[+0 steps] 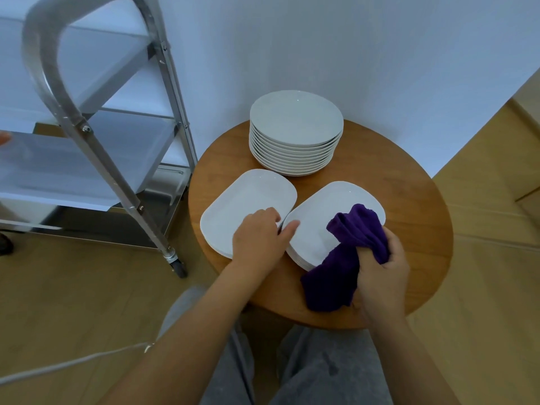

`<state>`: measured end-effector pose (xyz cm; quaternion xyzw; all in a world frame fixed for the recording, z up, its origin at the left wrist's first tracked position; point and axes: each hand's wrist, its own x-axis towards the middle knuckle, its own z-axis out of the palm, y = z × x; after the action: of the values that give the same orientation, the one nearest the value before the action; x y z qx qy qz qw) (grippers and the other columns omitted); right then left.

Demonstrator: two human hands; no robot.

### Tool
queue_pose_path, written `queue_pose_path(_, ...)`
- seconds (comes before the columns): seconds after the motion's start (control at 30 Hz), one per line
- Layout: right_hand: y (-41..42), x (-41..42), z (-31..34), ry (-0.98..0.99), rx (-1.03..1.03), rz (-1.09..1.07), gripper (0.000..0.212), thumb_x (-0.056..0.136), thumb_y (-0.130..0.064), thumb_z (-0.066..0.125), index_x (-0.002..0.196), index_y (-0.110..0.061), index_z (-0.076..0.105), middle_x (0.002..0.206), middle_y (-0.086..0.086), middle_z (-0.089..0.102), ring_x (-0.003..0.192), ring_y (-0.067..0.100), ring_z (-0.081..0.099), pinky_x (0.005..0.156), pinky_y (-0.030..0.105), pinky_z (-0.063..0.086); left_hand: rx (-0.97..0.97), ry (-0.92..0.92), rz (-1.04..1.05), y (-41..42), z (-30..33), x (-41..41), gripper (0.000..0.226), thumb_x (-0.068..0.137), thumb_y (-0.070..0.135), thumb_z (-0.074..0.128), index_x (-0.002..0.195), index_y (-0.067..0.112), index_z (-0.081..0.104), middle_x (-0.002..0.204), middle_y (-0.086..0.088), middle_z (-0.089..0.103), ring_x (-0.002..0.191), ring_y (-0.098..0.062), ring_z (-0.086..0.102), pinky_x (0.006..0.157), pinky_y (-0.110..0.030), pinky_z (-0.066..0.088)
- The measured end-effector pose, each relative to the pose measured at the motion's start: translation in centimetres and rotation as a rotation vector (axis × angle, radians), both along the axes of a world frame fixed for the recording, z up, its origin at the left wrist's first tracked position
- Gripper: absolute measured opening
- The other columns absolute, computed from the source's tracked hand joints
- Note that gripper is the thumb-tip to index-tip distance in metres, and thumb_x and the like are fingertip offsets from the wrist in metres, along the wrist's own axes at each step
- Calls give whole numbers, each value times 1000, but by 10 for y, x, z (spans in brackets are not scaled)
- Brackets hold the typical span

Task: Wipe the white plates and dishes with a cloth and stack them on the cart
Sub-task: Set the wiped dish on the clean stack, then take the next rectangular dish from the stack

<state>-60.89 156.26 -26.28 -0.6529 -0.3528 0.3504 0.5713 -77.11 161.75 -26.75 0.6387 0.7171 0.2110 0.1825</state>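
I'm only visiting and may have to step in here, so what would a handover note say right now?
Left hand: rests between the two near piles, thumb on the right stack of rounded-square plates, fingers on the left stack.
Right hand: grips the purple cloth, which lies over the right stack's near edge.
Round plates: stacked at the back of the wooden table.
Done: no plates visible on the cart.
Left: wipe each plate, stack on the cart.

Plain domestic-looking room, wood-look floor (73, 287), white wall (350, 54), round wooden table (409, 200), metal cart (122, 159)
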Motion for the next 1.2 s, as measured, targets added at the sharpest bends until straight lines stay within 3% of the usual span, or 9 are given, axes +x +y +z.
queue_pose_path(0.13,0,4,1,5,8,1,32,89,-21,62,108,-44,51,95,-25,59,88,-4,58,59,10,47,-281,120,-39,17,7,18,44,88,49,56,116,15,50,113,-3,60,98,-20,60,77,-25,45)
queue_pose_path(0.43,-5,22,5,22,26,-62,31,90,-20,61,117,-33,54,99,-22,60,88,-5,58,59,7,47,-346,128,-41,23,13,16,36,93,33,54,121,11,50,120,-7,58,107,-23,57,87,-27,45)
queue_pose_path(0.57,-7,35,9,64,53,-125,33,90,-21,60,123,-24,56,104,-13,63,93,2,60,65,12,46,-384,-66,8,27,19,14,19,93,27,54,102,10,55,99,-9,65,86,-22,65,68,-24,49)
queue_pose_path(0.7,-7,41,13,108,85,-164,29,89,-21,62,116,-30,59,107,-9,64,96,6,61,72,20,49,-355,-254,35,25,18,17,16,94,23,48,108,14,49,96,-3,55,89,-19,59,74,-27,52)
queue_pose_path(0.8,-5,40,14,105,109,-175,26,87,-24,64,109,-38,59,103,-14,64,95,4,62,73,22,49,-291,-531,173,19,14,26,20,96,21,45,116,18,45,101,4,46,86,-13,50,65,-21,46)
queue_pose_path(0.9,1,36,17,99,110,-171,32,87,-25,64,118,-26,59,107,-6,65,95,8,61,70,19,48,-338,-908,376,15,15,41,31,99,29,41,128,19,42,115,2,46,101,-16,44,82,-30,46)
queue_pose_path(1.0,7,31,23,71,118,-159,30,87,-25,65,116,-27,57,104,-10,64,92,4,61,60,7,46,-390,-1069,499,12,21,52,45,98,44,36,135,20,40,131,-2,47,118,-21,45,97,-37,43)
queue_pose_path(1.13,3,6,28,-205,5,6,53,84,-21,67,131,-28,43,118,-9,51,98,0,51,61,6,42,-443,-1141,494,10,23,57,53,96,50,34,139,19,39,139,-6,47,124,-28,46,100,-43,42)
queue_pose_path(1.2,-6,-11,29,-328,-33,226,72,80,-24,72,139,-30,31,122,-14,39,99,-3,45,60,-1,40,-525,-1239,417,5,30,57,49,97,49,35,130,16,49,129,-11,56,111,-28,55,87,-36,46)
